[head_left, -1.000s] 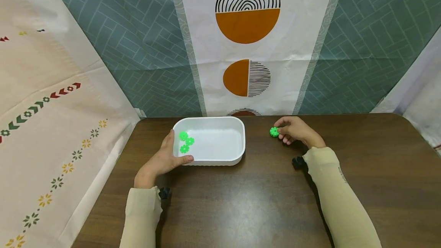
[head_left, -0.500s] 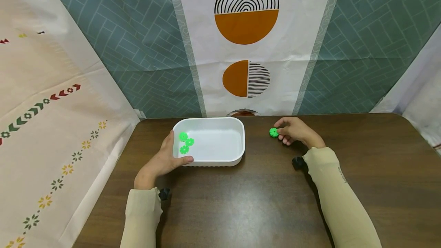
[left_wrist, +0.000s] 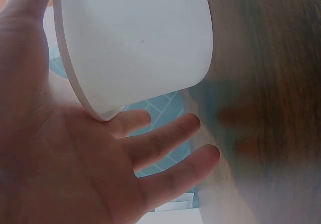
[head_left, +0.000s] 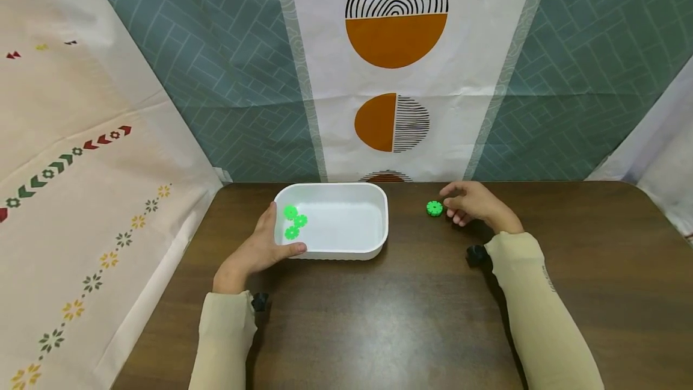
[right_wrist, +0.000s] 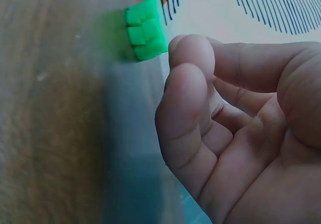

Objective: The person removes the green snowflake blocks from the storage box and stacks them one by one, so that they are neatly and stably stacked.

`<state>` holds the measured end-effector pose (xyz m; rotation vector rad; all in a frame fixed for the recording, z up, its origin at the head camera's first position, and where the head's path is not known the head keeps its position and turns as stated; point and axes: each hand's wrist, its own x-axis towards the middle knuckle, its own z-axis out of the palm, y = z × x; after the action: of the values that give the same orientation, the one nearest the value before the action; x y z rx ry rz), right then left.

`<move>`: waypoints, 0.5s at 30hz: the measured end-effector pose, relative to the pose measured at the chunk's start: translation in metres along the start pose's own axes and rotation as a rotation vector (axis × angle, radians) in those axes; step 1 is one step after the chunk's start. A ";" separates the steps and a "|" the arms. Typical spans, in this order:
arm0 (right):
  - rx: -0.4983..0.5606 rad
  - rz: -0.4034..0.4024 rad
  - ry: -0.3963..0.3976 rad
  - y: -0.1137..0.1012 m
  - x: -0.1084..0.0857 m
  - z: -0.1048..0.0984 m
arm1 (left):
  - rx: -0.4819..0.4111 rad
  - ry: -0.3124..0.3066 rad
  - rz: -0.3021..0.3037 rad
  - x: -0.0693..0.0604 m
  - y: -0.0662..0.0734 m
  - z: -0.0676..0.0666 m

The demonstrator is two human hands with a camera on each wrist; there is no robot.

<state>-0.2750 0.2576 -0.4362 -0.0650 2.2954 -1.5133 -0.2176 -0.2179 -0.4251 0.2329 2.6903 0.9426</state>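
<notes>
My left hand (head_left: 258, 251) rests at the left end of a white plastic tray (head_left: 346, 256), its thumb along the front rim. In the left wrist view the other fingers (left_wrist: 173, 179) lie extended beside the tray's corner (left_wrist: 135, 48). Inside the tray, at its left end, lie three flat, notched green discs (head_left: 292, 232). Another notched green piece (head_left: 434, 208) is on the table, and looks layered, like stacked discs, in the right wrist view (right_wrist: 146, 29). My right hand (head_left: 479, 204) is just right of it, apart from it, with loosely bent fingers and nothing held.
The dark wooden table (head_left: 368, 312) reaches back to a hanging patterned cloth (head_left: 249, 107). A pale embroidered cloth (head_left: 81, 209) borders the table's left side. Black wrist devices show at the left cuff (head_left: 260, 301) and right cuff (head_left: 476, 256).
My right hand has let go of the layered green piece and drawn slightly to the right. The piece stays on the table. My left hand keeps its place on the tray.
</notes>
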 end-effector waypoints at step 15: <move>-0.058 -0.059 0.054 -0.022 -0.012 -0.003 | 0.001 -0.005 -0.037 0.000 0.003 0.000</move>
<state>-0.2683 0.2536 -0.4117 -0.1107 2.3999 -1.4941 -0.2172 -0.2157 -0.4228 0.1849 2.6814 0.9289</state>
